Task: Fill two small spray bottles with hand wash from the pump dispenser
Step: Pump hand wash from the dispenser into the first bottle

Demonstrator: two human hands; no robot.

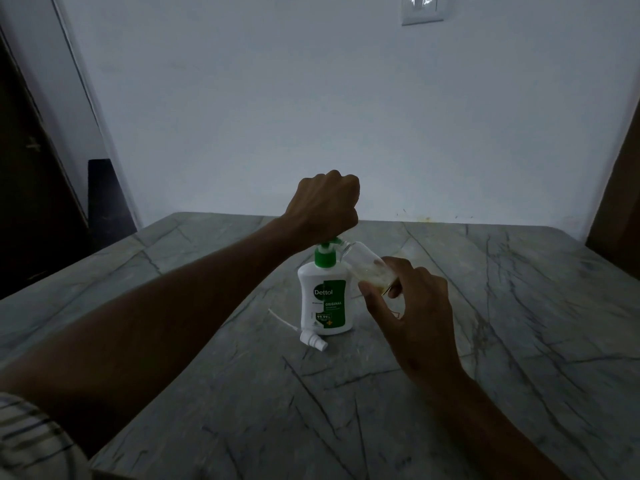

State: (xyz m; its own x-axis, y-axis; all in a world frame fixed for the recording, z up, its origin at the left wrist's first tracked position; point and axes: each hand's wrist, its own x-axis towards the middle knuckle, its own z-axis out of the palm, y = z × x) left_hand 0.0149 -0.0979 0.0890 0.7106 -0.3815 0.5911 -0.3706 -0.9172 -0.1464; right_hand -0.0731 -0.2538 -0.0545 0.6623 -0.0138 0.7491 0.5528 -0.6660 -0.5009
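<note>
I read "Dettol" and "ORIGINAL" on the green-and-white label of the pump dispenser [324,299], with "99.99%" in smaller print lower down; the remaining text is too small to read. The dispenser stands upright on the grey veined counter [485,341]. My left hand [325,202] is closed into a fist directly above the green pump head, pressing down on it; the fingers themselves are hidden from this view. My right hand [412,306] pinches the base of a small clear spray bottle [369,268] between thumb and fingertips, holding it tilted with its open neck against the pump nozzle, just right of the dispenser. A pale yellowish residue is visible inside the bottle. A white spray cap [311,338] with its dip tube lies on the counter, touching or just beside the dispenser's front left base.
</note>
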